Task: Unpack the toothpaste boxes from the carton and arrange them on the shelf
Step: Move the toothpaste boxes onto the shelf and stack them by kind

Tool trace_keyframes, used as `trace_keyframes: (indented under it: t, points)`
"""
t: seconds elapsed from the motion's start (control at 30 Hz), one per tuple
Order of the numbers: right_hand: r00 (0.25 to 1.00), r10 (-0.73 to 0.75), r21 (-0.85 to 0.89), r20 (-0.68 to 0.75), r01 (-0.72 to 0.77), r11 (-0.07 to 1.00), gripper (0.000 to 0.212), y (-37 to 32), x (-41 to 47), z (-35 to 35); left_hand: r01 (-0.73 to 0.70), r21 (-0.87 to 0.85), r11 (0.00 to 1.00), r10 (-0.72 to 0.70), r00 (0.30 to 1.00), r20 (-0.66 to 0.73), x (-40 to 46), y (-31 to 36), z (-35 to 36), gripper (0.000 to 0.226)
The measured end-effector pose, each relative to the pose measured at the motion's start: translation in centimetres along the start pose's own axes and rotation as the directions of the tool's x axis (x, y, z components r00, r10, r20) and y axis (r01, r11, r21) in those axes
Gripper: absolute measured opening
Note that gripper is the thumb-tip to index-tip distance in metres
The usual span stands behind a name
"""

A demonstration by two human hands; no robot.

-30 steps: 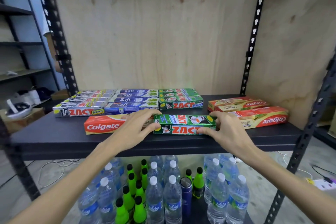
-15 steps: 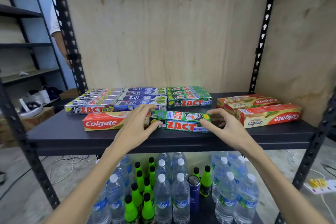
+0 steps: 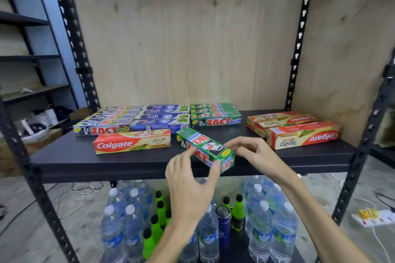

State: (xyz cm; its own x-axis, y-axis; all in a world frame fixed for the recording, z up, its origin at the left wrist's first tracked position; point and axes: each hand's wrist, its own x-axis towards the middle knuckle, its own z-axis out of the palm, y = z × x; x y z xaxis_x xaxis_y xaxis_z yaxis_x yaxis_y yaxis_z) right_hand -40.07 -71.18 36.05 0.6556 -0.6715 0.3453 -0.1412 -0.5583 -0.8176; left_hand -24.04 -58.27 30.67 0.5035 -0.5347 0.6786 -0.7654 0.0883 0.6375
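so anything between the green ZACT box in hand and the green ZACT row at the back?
Nothing visible. The green ZACT box, pinched by the left hand and right hand, has bare dark shelf ahead, up to the green ZACT row.

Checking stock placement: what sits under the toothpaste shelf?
Under the shelf stand clear water bottles, green bottles and a dark blue bottle. The left hand and forearms cover some of them.

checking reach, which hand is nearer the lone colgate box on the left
Left. The left hand sits just right of that Colgate box; the right hand is farther right, beyond the green Zact box.
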Motion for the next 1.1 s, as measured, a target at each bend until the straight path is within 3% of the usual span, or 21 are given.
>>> trace_keyframes:
  t: [0.1,0.17,0.23,0.33,0.47,0.57,0.7,0.8,0.97,1.1]
  points:
    - [0.990,-0.067,-0.060,0.121,0.075,0.995,0.029,0.0,0.0,-0.3,-0.007,0.126,0.992,0.005,1.000,0.016,-0.5,1.4,0.1,0.086]
    - [0.984,-0.089,-0.074,0.154,0.101,0.992,0.024,0.0,-0.1,-0.4,-0.019,0.168,0.986,0.016,1.000,0.014,-0.5,1.7,0.2,0.083]
    - [0.987,-0.122,-0.035,0.104,0.126,0.991,0.023,0.2,0.0,-0.4,-0.034,0.170,0.985,0.032,0.999,0.016,-0.1,1.8,0.2,0.071]
    - [0.991,-0.130,-0.131,-0.036,0.124,0.984,0.022,0.7,0.2,-0.6,-0.046,0.125,0.991,0.036,0.996,0.082,1.0,1.0,-0.4,0.057]
    - [0.985,-0.080,-0.289,-0.155,0.032,0.957,0.048,1.9,1.0,-0.9,-0.122,0.158,0.980,0.081,0.966,0.245,4.0,-0.7,-2.2,0.046]
    - [0.960,-0.173,-0.577,-0.219,0.015,0.817,0.059,2.7,1.9,-1.5,-0.295,0.315,0.902,0.176,0.918,0.355,7.0,-2.3,-3.2,0.056]
    - [0.970,-0.190,-0.835,-0.152,-0.023,0.549,0.067,2.3,3.4,-3.2,-0.386,0.391,0.836,0.144,0.841,0.522,11.0,-3.0,-3.5,0.077]
    - [0.976,-0.194,-0.934,-0.103,-0.028,0.356,0.063,1.4,4.6,-4.2,-0.451,0.426,0.784,0.103,0.772,0.628,13.2,-2.6,-2.8,0.076]
    - [0.987,-0.136,-0.975,-0.084,-0.053,0.217,0.065,1.0,6.9,-5.6,-0.458,0.415,0.786,0.131,0.780,0.612,15.7,-2.6,0.0,0.065]
    - [0.994,-0.066,-0.971,-0.085,-0.067,0.230,0.067,1.4,9.0,-7.0,-0.452,0.385,0.805,0.156,0.787,0.597,17.1,-3.1,1.7,0.062]
